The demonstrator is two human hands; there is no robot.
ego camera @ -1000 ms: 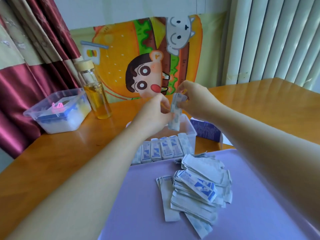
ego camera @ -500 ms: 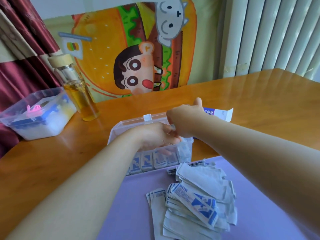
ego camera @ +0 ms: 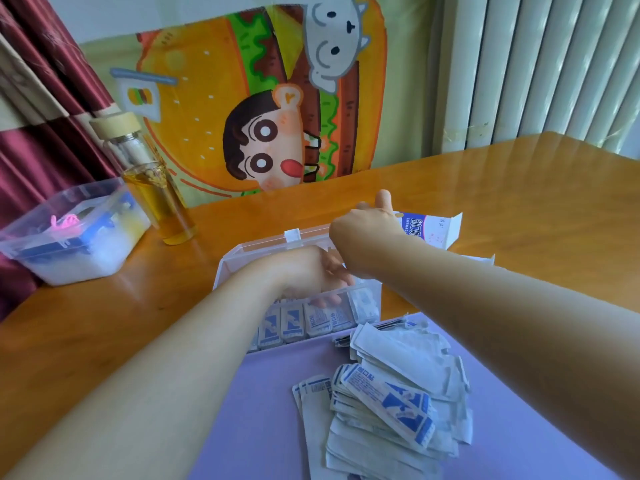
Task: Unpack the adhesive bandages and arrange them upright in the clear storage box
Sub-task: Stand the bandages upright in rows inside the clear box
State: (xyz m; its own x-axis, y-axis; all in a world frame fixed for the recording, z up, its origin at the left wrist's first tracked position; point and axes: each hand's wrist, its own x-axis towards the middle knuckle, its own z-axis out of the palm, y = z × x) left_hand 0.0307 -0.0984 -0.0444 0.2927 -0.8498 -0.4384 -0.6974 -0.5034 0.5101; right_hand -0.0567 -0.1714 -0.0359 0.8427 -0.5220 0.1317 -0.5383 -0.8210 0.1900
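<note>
Wooden table [ego camera: 519,202]; bandages [ego camera: 388,400] printed 创口贴, blue lettering.

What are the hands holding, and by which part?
Cannot tell: the left hand is inside the box among bandages, the right hand is over its far rim, and any grip is hidden.

White-and-blue bandages [ego camera: 388,400], purple mat [ego camera: 263,410], orange-brown table [ego camera: 519,202].

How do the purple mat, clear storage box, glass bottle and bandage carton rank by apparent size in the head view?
purple mat
clear storage box
glass bottle
bandage carton, partly hidden, so least certain
</note>
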